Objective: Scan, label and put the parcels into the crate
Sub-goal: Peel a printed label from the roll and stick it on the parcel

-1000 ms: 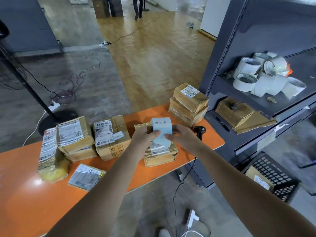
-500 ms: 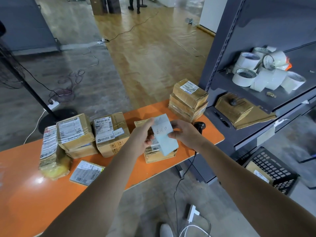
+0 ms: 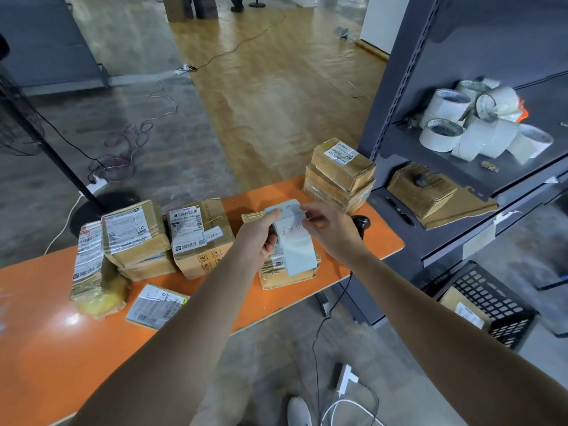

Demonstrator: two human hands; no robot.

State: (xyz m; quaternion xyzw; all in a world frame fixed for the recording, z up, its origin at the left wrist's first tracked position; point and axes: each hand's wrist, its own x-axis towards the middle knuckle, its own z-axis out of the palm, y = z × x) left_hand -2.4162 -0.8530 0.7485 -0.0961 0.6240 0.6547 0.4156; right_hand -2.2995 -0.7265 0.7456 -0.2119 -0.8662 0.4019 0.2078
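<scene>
A pale blue strip of labels (image 3: 293, 238) with handwriting hangs above a taped brown parcel (image 3: 287, 275) on the orange table (image 3: 61, 348). My left hand (image 3: 258, 235) grips the strip's upper left part. My right hand (image 3: 327, 226) pinches a label at its top right edge. Several more taped parcels lie to the left, among them a box (image 3: 199, 238) and a stack (image 3: 135, 238). Another parcel stack (image 3: 339, 176) stands at the table's far right. A black crate (image 3: 491, 305) on the floor at the right holds one parcel (image 3: 464, 305). The black scanner (image 3: 362, 224) stands behind my right hand.
A dark metal shelf (image 3: 445, 192) at the right carries tape rolls (image 3: 479, 121), cardboard and a pen. A flat grey mailer (image 3: 155, 305) lies near the table's front edge. Cables run across the floor; a fan stand (image 3: 46, 149) rises at the left.
The label strip has unfolded and hangs longer, its handwritten side now showing. My right hand has moved up to the strip's top edge. My left hand stays on the strip.
</scene>
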